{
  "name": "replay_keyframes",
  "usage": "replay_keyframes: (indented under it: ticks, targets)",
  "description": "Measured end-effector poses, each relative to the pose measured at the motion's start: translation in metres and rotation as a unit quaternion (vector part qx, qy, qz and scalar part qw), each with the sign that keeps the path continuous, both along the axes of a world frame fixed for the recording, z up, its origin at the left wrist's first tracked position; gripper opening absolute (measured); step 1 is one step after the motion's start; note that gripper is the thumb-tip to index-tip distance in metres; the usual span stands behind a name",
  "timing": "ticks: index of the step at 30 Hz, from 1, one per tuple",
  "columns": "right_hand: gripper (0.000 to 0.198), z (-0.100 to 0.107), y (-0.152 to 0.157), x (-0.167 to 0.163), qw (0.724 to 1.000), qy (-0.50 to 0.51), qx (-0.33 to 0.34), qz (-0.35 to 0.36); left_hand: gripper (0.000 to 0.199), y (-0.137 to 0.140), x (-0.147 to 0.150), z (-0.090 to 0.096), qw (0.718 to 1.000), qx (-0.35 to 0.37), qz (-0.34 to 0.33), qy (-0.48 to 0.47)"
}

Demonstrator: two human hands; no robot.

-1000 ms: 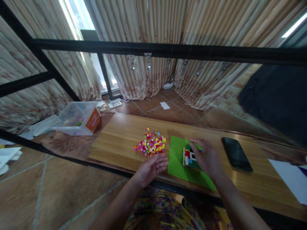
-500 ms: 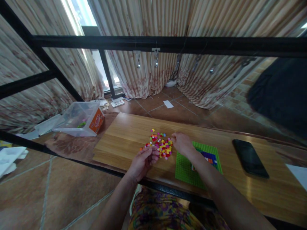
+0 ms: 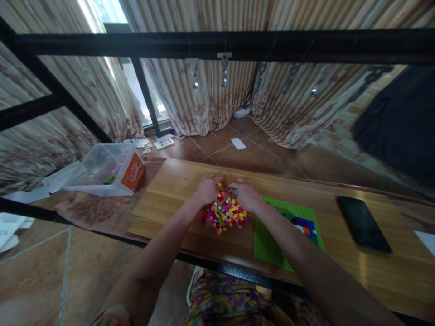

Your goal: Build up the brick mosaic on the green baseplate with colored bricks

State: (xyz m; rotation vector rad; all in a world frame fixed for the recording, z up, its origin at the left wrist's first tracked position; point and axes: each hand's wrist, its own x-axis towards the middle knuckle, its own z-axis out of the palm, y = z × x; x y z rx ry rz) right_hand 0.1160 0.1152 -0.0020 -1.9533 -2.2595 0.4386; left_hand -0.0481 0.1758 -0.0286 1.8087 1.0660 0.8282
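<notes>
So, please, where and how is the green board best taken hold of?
Probably pinch the board at its near left corner, from the near side: it lies flat, this corner is bare, the built blocks stand farther right, and the loose bricks lie off its left edge.

Black phone [image 3: 364, 224], striped curtains [image 3: 205, 106] beyond

Your lap garment [image 3: 224, 301]: one, yellow and purple, busy mottled print. Your left sleeve [image 3: 114, 315]: one, short, multicoloured print. Your forearms [image 3: 166, 237]: two, bare. Your left fingers [image 3: 214, 178] and right fingers [image 3: 237, 184]: bare.
</notes>
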Motion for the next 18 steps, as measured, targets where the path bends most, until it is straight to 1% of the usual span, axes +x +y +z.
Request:
replay_keyframes:
  ticks: [4,6,8,10,14,18]
  targets:
    - [0.04,0.0,-0.007,-0.001,1.0,0.01,-0.004,0.004,0.044,-0.015,0.003,0.0,0.998,0.018,-0.061,0.012]
    - [0.04,0.001,-0.013,-0.002,1.0,0.016,-0.008,0.002,0.044,-0.023,0.001,0.0,0.997,0.021,-0.075,0.007]
    - [0.039,0.002,-0.019,-0.004,1.0,0.022,-0.012,0.001,0.043,-0.032,-0.002,0.0,0.997,0.022,-0.077,-0.001]
    - [0.039,0.004,-0.025,-0.006,0.999,0.033,-0.013,0.002,0.041,-0.041,-0.002,-0.002,0.998,0.017,-0.062,-0.016]
    - [0.038,0.006,-0.034,-0.009,0.997,0.071,-0.014,-0.002,0.033,-0.055,0.003,-0.009,0.998,-0.007,-0.006,-0.061]
    - [0.038,0.005,-0.043,-0.007,0.994,0.11,0.012,-0.013,0.031,-0.065,0.015,-0.013,0.992,-0.035,0.05,-0.112]
